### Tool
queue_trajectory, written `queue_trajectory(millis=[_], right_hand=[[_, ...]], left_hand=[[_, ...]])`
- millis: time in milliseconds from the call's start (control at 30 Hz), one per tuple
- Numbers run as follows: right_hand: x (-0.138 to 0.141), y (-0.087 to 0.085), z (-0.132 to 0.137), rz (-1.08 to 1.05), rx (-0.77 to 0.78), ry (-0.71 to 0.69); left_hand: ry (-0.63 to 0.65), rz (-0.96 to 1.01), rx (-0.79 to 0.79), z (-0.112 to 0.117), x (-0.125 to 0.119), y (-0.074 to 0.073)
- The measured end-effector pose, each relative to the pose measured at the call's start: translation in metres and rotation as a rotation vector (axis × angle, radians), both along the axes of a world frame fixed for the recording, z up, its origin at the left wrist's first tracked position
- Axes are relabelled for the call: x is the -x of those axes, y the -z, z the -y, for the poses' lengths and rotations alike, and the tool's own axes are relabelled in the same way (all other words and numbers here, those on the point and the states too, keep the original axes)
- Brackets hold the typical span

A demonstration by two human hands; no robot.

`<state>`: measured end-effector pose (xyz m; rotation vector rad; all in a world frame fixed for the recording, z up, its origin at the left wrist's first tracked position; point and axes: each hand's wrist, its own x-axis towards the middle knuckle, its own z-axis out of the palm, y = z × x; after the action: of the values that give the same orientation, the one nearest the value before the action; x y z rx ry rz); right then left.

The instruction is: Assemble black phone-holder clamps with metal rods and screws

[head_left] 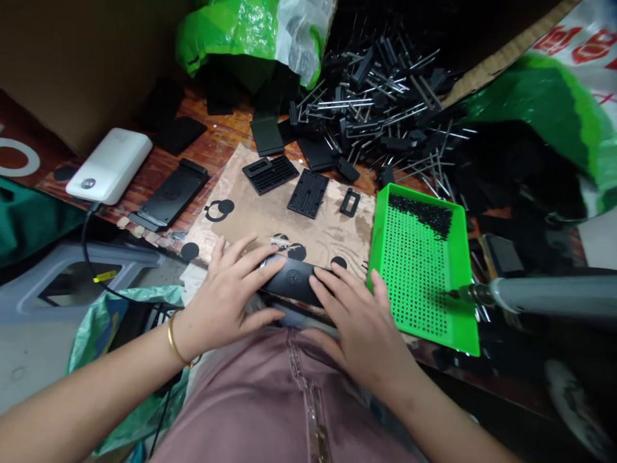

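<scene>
Down at the front edge of a wooden workbench, both hands are wrapped around one long black plastic piece (pixel 292 280), right in front of the person's mauve clothes (pixel 282 399). The left hand (pixel 224 296), with a gold bangle (pixel 172 337) on its wrist, grips one end, and the right hand (pixel 359 321) grips the other, fingers curled over the top. Neither hand looks released. The piece sits at the near edge of a brown cardboard sheet (pixel 289 212), which has three more black plastic parts (pixel 307 193) lying on it, plus some black round stickers. Just right of the right hand there's a bright green perforated tray (pixel 419 263) with small black bits (pixel 424 215) bunched along its far side. A grey electric screwdriver (pixel 554 296) pokes in from the right, its metal tip right by the tray. Behind all that is a messy heap of black parts with metal pins (pixel 380 109), and a white power bank (pixel 110 166) sits over on the left.
</scene>
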<state>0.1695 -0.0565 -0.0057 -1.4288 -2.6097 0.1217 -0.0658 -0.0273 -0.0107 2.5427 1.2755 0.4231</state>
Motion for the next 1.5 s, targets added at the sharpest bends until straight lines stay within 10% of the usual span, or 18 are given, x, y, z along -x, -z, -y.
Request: queue_trajectory(millis=[600,833,1133,1500], right_hand=[[0.003,0.001,0.013,0.036,0.073,0.034],[0.003,0.000,-0.019,-0.065,0.028,0.164],[0.002,-0.005,-0.026,-0.373,0.237,0.047],[0.002,-0.001,-0.020,-0.417,0.107,-0.065]], left_hand=[[0.023,-0.001,0.000,0.015,0.007,0.009],[-0.209,0.113,0.084,-0.013,0.006,0.015],[-0.075,0.495,0.315,-0.005,-0.002,0.010],[0.028,0.535,0.126,0.003,-0.007,0.016]])
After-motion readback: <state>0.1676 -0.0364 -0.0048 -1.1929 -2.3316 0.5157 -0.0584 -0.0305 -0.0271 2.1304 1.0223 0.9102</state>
